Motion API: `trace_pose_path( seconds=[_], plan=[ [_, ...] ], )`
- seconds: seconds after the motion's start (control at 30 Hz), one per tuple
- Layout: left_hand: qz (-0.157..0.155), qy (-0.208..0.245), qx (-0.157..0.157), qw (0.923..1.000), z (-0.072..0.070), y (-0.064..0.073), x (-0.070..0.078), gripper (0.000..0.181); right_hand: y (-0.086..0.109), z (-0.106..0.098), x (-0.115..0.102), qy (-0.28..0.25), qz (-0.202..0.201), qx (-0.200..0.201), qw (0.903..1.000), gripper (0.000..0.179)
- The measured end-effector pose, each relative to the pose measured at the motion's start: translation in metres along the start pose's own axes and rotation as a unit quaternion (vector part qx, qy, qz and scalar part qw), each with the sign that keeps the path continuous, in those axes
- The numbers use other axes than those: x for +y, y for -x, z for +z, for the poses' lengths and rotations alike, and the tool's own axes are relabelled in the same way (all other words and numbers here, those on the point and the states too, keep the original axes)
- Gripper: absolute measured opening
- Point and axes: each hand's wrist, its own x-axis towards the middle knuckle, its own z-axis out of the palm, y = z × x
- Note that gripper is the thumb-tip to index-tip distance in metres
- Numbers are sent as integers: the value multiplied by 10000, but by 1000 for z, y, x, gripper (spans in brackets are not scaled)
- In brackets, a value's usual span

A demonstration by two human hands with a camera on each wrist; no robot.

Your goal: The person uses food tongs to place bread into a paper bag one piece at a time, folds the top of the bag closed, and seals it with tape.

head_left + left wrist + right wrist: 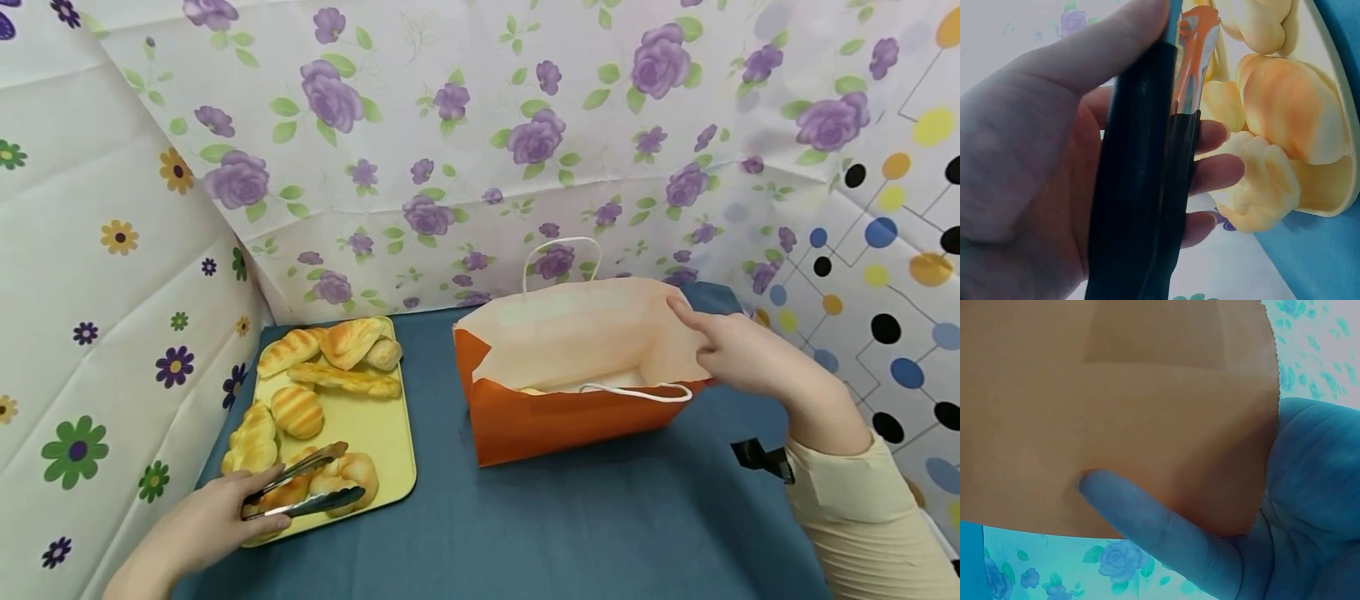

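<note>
My left hand (202,521) holds a pair of metal tongs (326,502) with black grips (1135,169). The tongs' two arms stand apart over a round, knotted bread (363,473) at the near end of a yellow tray (382,425). Whether they touch the bread I cannot tell. At the right, my right hand (750,354) pinches the side edge of an orange paper bag (562,423). Its thumb (1147,515) lies against the bag's pale inner wall, and the other fingers are hidden behind the paper. The bag's mouth is wide, and something yellowish shows inside.
Several breads fill the tray, among them a striped roll (297,412), a long twisted bread (345,380) and a shell-like one (253,440). White cord handles (562,242) rise from the bag. A blue cloth (555,525) covers the table, with patterned sheets around it.
</note>
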Motion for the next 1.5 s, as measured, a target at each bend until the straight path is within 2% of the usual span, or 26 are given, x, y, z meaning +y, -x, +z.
trace_pose_path(
  seconds=[0.17,0.43,0.73,0.93,1.2,1.37,1.5],
  plan=[
    [-106,-121,-123,9998,0,-2,6,90,0,0,0,-20,35,0,10000,79],
    [-241,-208,-145,9994,2,-3,10,91,-1,0,1,-36,9,0,10000,79],
    [-152,-666,154,9975,-1,-3,11,90,-2,-1,2,-93,28,6,10000,79],
    [-207,-655,30,9976,0,-3,16,86,-3,-2,2,-105,33,18,9999,79],
    [-372,-641,-66,9972,3,-9,31,86,-4,-2,2,-99,48,-13,9999,78],
    [-319,-833,-30,9960,6,-14,34,87,-5,-2,2,-76,51,-1,10000,78],
    [-269,-793,-51,9965,8,-16,34,89,-6,-2,1,-90,58,-12,9999,78]
  ],
)
